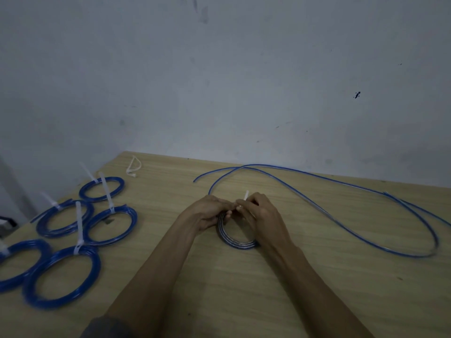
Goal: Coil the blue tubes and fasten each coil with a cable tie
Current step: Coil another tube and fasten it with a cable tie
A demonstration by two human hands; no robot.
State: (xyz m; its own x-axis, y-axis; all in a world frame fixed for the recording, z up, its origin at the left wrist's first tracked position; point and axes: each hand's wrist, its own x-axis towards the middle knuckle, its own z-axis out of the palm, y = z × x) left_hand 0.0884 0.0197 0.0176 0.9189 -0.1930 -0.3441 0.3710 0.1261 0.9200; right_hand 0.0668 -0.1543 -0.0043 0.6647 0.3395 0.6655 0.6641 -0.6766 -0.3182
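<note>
Both hands meet at the far rim of the small coil (238,236), left hand (210,213) gripping it, right hand (258,213) pinching the upright cable tie (246,195).

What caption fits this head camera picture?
Both hands fasten a cable tie round a blue coil beside five finished coils.

Both bare forearms reach forward, converging at centre. Left hand (209,212) fingers curled, right hand (259,213) fingers curled, pinching; fingertips of both meet.
</note>
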